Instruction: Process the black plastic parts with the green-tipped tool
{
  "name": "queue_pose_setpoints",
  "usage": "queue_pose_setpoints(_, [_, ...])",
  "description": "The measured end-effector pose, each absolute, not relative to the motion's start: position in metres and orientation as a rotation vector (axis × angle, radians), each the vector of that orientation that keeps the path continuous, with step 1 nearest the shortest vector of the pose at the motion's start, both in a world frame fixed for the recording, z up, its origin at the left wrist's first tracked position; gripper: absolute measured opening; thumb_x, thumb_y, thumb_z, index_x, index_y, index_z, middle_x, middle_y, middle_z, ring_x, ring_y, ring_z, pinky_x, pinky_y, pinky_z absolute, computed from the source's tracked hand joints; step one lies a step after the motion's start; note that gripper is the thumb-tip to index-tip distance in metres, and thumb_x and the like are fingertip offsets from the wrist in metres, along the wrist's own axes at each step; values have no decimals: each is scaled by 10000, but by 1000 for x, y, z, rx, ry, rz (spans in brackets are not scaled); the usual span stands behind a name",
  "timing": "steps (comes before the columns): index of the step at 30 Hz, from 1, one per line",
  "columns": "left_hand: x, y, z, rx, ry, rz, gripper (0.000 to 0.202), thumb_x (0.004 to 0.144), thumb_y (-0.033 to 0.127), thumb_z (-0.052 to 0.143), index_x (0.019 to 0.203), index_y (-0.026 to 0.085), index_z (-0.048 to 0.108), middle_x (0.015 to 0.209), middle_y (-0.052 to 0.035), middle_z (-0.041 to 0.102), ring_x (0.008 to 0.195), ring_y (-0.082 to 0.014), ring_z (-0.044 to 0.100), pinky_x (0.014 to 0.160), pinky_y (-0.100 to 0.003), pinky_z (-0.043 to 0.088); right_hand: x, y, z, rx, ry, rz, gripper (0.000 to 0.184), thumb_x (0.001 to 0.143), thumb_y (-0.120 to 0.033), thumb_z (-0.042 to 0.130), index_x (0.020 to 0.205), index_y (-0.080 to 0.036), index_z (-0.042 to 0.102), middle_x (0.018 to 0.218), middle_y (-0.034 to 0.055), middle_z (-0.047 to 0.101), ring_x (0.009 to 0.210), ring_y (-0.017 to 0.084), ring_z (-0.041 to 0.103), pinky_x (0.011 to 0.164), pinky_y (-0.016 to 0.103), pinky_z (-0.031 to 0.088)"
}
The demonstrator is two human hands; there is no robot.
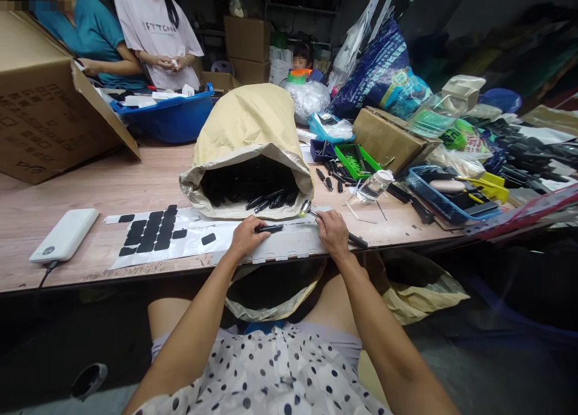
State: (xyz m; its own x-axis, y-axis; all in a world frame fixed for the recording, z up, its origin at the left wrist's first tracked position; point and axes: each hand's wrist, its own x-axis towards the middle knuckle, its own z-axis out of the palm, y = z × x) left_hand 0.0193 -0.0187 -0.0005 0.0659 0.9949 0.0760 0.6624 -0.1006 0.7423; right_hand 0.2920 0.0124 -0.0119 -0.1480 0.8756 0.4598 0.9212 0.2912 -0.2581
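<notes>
My left hand [246, 237] is closed round a slim black stick-like part [269, 228], held flat over a grey foam mat [289, 243] at the table's near edge. My right hand [333, 231] is closed on a thin tool with a metal tip [306, 208] that points toward the part's right end; a black handle [357, 241] sticks out behind that hand. Just beyond both hands a tan paper sack [246, 144] lies on its side, its mouth open toward me, with many black parts [271, 199] spilling from it.
A white sheet with black stickers [153, 229] and a white power bank [65, 234] lie to the left. A big cardboard box [49, 108], a blue tub [171, 117], a green tray [356, 160], a clear bottle [372, 186] and cluttered bins ring the table. Two people stand at the far left.
</notes>
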Motion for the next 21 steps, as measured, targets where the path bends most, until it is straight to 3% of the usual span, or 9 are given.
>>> queue_pose_setpoints(6, [20,-18,-3,1804,1622,849,143,772,264,735,910,244,763,928,-9,676,894,-195,630,832,-325,519,246,-31,-1,-1319,-2017,112,413,1049,-275,337,1320,-236,646,1103,90,680,1053,205,627,926,307,514])
queue_pose_setpoints(17, [22,-15,-8,1782,1646,858,34,744,246,754,761,233,727,837,10,635,824,-176,619,744,-293,497,207,-51,-2,-1409,-2163,154,442,1007,-214,420,1357,-346,656,890,34,639,819,167,627,689,225,499])
queue_pose_setpoints(21, [23,-16,-6,1763,1648,869,89,733,216,758,818,242,753,854,9,643,832,-177,626,768,-299,506,211,-49,1,-1445,-2113,145,433,1018,-222,401,1334,-334,674,909,40,643,838,167,629,710,226,496])
